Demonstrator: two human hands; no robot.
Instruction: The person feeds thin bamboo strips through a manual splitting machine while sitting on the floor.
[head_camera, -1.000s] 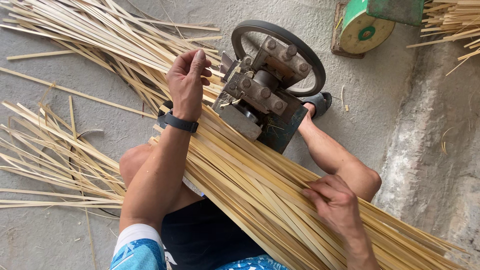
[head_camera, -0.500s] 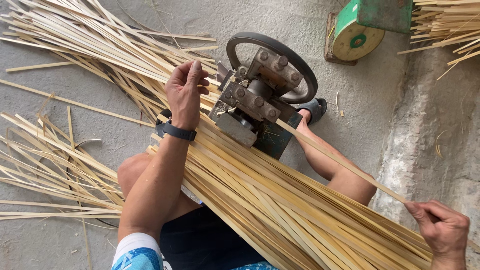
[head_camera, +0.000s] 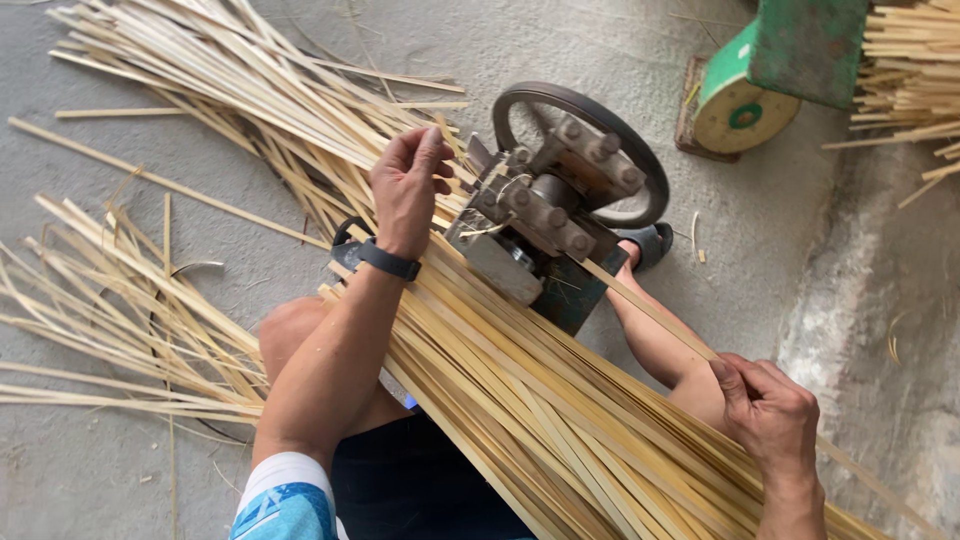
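R hand pinched one strip at 4 o'clock; best kept straight. L hand pinched strips by machine.

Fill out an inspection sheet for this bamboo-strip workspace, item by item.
Surface: bare grey concrete floor, dusty, with small splinters.
Job's things: a small metal machine with a dark wheel; a single strip runs from its near side to the right hand; a thick bundle of strips lies across the person's lap.
Clutter: loose strips scattered at left and a pile beyond the machine.
Grippers: left hand raised at the machine's far side, fingers pinched; right hand closed on the single strip.
Cables: nothing seen.
Surroundings: green object at top right; more strips beside it; rough wall base at right.
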